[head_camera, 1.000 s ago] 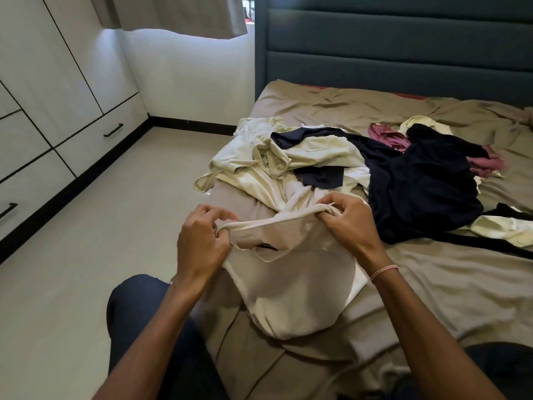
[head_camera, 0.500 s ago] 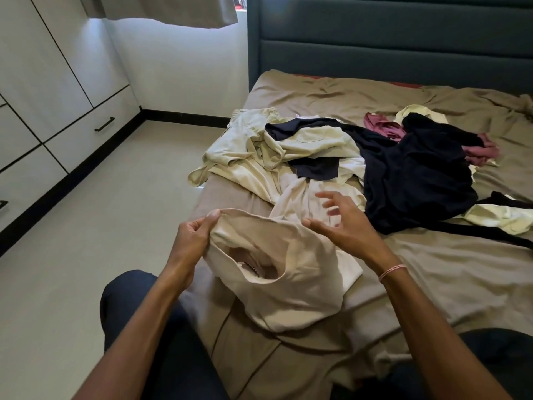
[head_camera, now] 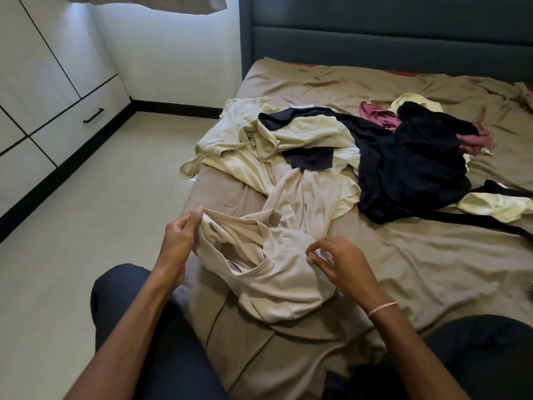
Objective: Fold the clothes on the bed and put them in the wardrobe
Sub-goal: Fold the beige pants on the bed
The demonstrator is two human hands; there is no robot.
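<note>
A cream T-shirt (head_camera: 277,272) lies crumpled at the near edge of the bed (head_camera: 432,269), its neck opening facing me. My left hand (head_camera: 180,238) pinches the shirt's left shoulder and holds it lifted. My right hand (head_camera: 337,261) pinches the fabric at the shirt's right side with curled fingertips. Behind it a pile spreads over the bed: pale yellow-cream garments (head_camera: 251,145), a dark navy garment (head_camera: 409,168) and a pink garment (head_camera: 473,140). The white wardrobe (head_camera: 43,90) with black handles stands shut along the left wall.
My knees in dark trousers (head_camera: 127,307) frame the bed's near corner. A grey-green headboard (head_camera: 389,33) rises at the back. Pale floor (head_camera: 86,226) lies between bed and wardrobe. A curtain hem (head_camera: 161,2) hangs at the top.
My hands moved apart along the shirt. The right hand let go of the collar, hovered open, then dropped lower right and pinched the fabric. The left hand kept its hold.
</note>
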